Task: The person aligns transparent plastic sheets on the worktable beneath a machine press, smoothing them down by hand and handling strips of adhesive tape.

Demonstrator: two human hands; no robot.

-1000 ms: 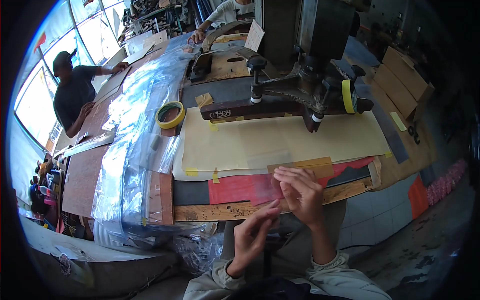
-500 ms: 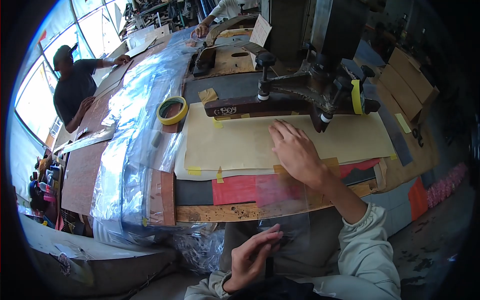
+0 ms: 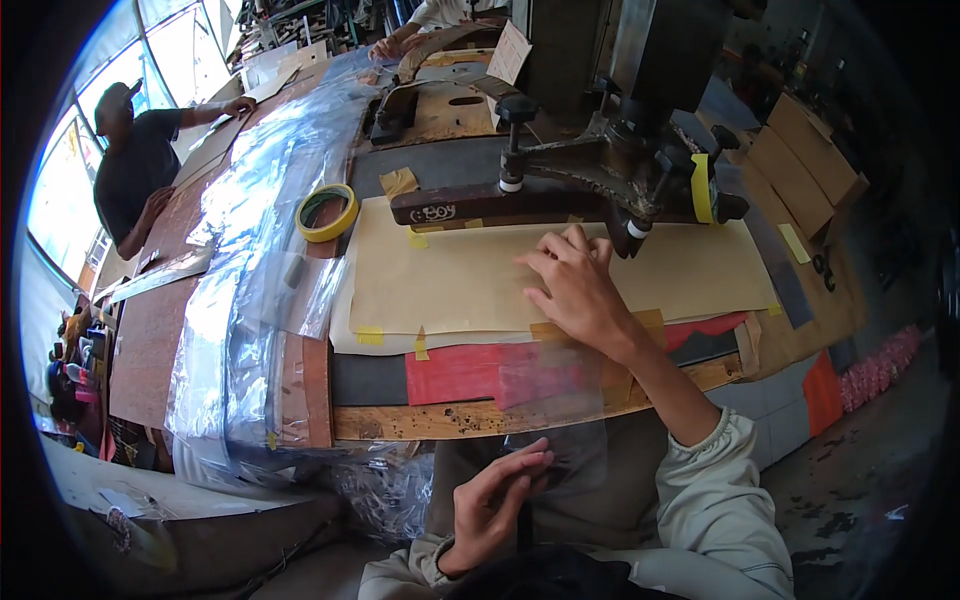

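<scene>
My right hand is over the cream paper sheet, its fingers bent and spread, just in front of a dark metal clamp bar. Below the table's front edge, my left hand has its fingers and thumb together at the left side of a clear plastic sheet. That sheet hangs over the wooden edge strip and partly covers a red piece. Yellow tape pieces mark the paper's front edge. An amber strip lies partly behind my right forearm.
A yellow tape roll lies left of the paper, beside long clear plastic film. At the left, a person touches flat boards. Another person's hand shows at the back. Scissors and a cardboard box are at right.
My right hand has moved from the table's front edge up over the paper, its fingers now more bent. My left hand is lower, below the edge. The view has shifted slightly.
</scene>
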